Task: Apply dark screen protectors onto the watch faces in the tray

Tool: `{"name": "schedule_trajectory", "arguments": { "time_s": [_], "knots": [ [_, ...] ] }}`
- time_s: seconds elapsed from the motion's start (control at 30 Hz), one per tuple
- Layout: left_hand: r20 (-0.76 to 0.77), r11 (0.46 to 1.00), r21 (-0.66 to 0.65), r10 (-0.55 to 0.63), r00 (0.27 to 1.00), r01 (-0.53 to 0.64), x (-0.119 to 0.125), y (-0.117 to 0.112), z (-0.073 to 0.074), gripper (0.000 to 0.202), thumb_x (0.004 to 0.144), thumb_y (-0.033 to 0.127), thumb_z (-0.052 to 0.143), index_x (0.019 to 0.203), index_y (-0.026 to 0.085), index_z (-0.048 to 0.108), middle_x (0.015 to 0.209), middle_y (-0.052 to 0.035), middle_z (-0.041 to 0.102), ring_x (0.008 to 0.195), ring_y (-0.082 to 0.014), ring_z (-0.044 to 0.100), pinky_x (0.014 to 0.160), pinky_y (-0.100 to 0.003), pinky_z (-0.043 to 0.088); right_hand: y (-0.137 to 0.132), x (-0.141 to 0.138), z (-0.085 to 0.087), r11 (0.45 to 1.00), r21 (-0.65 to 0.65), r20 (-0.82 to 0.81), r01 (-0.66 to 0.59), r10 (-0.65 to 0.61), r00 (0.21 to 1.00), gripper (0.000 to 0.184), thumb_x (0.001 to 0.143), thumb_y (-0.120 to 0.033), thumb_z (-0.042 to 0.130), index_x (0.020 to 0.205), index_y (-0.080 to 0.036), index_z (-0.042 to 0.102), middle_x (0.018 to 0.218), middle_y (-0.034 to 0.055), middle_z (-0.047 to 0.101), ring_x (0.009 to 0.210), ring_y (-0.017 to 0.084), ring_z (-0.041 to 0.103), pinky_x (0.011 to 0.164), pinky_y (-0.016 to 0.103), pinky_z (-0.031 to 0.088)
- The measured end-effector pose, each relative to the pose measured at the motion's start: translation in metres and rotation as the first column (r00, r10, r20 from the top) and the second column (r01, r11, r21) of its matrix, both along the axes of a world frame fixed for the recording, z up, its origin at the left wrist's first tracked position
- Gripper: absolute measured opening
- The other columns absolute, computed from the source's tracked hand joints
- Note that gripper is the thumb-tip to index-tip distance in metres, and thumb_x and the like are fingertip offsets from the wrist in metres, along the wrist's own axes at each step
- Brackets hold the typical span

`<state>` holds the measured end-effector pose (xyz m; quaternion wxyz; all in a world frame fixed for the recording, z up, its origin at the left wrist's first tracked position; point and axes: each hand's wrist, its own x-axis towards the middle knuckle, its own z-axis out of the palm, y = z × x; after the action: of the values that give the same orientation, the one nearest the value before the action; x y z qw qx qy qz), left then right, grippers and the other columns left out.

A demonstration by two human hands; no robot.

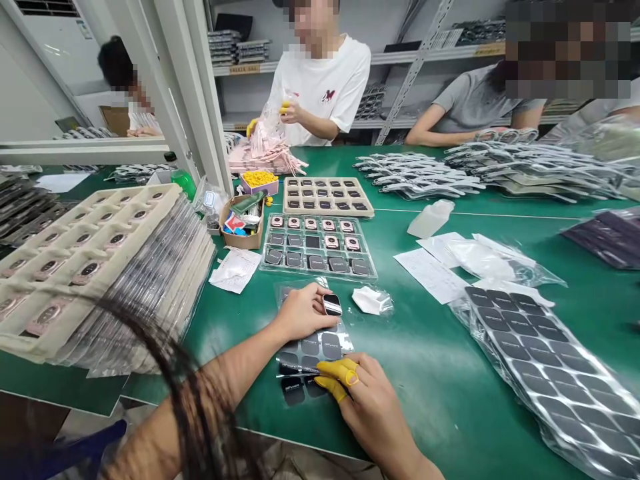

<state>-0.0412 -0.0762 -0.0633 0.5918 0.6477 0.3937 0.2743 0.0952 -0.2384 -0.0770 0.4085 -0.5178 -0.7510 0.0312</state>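
My left hand (306, 310) is closed around a smartwatch case (332, 305), its dark glossy face turned up. Below it, a clear sheet of dark square stickers (310, 345) lies on the green table. Yellow finger cots cover the thumb and forefinger of my right hand (367, 400), which pinch the sheet near its lower right, where a strip of stickers is lifted or folded. Just beyond my hands is a clear plastic tray (320, 272) with pink watch cases and dark square pieces in its compartments. A crumpled white wipe (367, 300) rests right of the watch case.
Stacked trays of watches (95, 267) rise at left. A cardboard box of small items (243, 223), a cream tray (327, 193) and a white bottle (431, 219) stand farther back. More sticker sheets (545, 353) lie at right. Co-workers sit across the table; one (320, 80) handles pink straps.
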Motion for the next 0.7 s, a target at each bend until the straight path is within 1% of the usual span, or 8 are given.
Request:
{"name": "schedule_trajectory", "arguments": {
  "time_s": [0.1,0.27,0.37,0.47,0.57,0.63,0.67,0.7],
  "knots": [
    [0.006,1.000,-0.010,0.008,1.000,-0.008,0.000,0.001,0.000,0.050,0.064,0.024,0.093,0.106,0.020,0.069,0.083,-0.0047,0.078,0.078,-0.0226,0.077,0.072,-0.033,0.060,0.011,0.001,0.012,0.999,0.020,-0.028,-0.026,0.026,0.999,0.047,0.092,-0.004,0.059,0.117,-0.039,0.077,0.085,0.0008,0.081,0.074,0.031,0.075,0.061,0.053,0.067],
    [0.037,1.000,-0.026,0.016,0.999,-0.015,0.001,0.002,-0.003,0.050,0.060,0.023,0.094,0.103,0.024,0.068,0.086,-0.0057,0.078,0.082,-0.0248,0.078,0.074,-0.036,0.060,0.017,0.000,0.023,0.995,0.069,-0.062,-0.069,0.073,0.995,0.074,0.086,-0.001,0.057,0.138,-0.052,0.071,0.077,-0.0009,0.079,0.068,0.033,0.073,0.061,0.057,0.066],
    [0.043,1.000,-0.020,0.019,0.999,-0.018,0.001,0.003,-0.005,0.050,0.060,0.023,0.094,0.103,0.026,0.068,0.084,-0.0057,0.078,0.081,-0.0255,0.078,0.074,-0.038,0.059,0.001,-0.001,0.036,0.995,0.064,-0.094,-0.080,0.086,0.992,0.067,0.083,-0.005,0.062,0.124,-0.056,0.077,0.090,0.0016,0.084,0.080,0.037,0.077,0.069,0.061,0.069],
    [0.038,1.000,-0.009,0.003,0.999,-0.003,0.000,0.004,-0.005,0.051,0.063,0.024,0.094,0.107,0.027,0.069,0.085,-0.0054,0.079,0.080,-0.0250,0.078,0.075,-0.038,0.060,-0.014,0.012,0.063,0.989,-0.071,-0.297,-0.131,0.105,0.949,0.046,0.079,-0.015,0.070,0.093,-0.057,0.082,0.099,0.0037,0.083,0.089,0.038,0.077,0.075,0.061,0.069],
    [0.050,1.000,-0.004,-0.011,0.999,0.012,0.000,0.003,-0.004,0.052,0.066,0.026,0.095,0.113,0.026,0.074,0.090,-0.0058,0.080,0.082,-0.0239,0.079,0.077,-0.037,0.062,0.010,0.036,0.088,0.921,-0.249,-0.591,-0.298,0.099,0.801,0.025,0.081,-0.026,0.075,0.081,-0.051,0.080,0.071,0.0042,0.073,0.073,0.033,0.072,0.067,0.052,0.066],
    [0.052,1.000,0.001,-0.009,0.999,0.009,0.000,0.002,-0.003,0.052,0.067,0.026,0.095,0.116,0.024,0.078,0.091,-0.0054,0.080,0.082,-0.0229,0.080,0.077,-0.035,0.063,0.047,0.051,0.089,0.846,-0.437,-0.628,-0.306,-0.044,0.777,0.009,0.078,-0.035,0.086,0.072,-0.038,0.079,0.073,0.0031,0.074,0.073,0.026,0.071,0.073,0.046,0.063],
    [0.048,1.000,0.011,-0.003,0.999,0.003,0.001,0.002,-0.002,0.052,0.068,0.025,0.095,0.117,0.024,0.079,0.092,-0.0052,0.079,0.081,-0.0223,0.080,0.076,-0.033,0.063,0.067,0.056,0.083,0.819,-0.510,-0.653,-0.264,-0.168,0.738,0.016,0.070,-0.041,0.093,0.073,-0.033,0.080,0.079,0.0036,0.077,0.076,0.024,0.071,0.078,0.044,0.063],
    [0.041,1.000,0.027,0.004,0.999,-0.005,0.001,0.002,-0.001,0.053,0.068,0.024,0.095,0.119,0.023,0.080,0.094,-0.0051,0.078,0.081,-0.0218,0.080,0.076,-0.032,0.064,0.085,0.060,0.075,0.800,-0.553,-0.698,-0.232,-0.293,0.653,0.030,0.062,-0.048,0.098,0.076,-0.029,0.080,0.084,0.0042,0.078,0.079,0.023,0.070,0.080,0.042,0.062]
  ]
}}
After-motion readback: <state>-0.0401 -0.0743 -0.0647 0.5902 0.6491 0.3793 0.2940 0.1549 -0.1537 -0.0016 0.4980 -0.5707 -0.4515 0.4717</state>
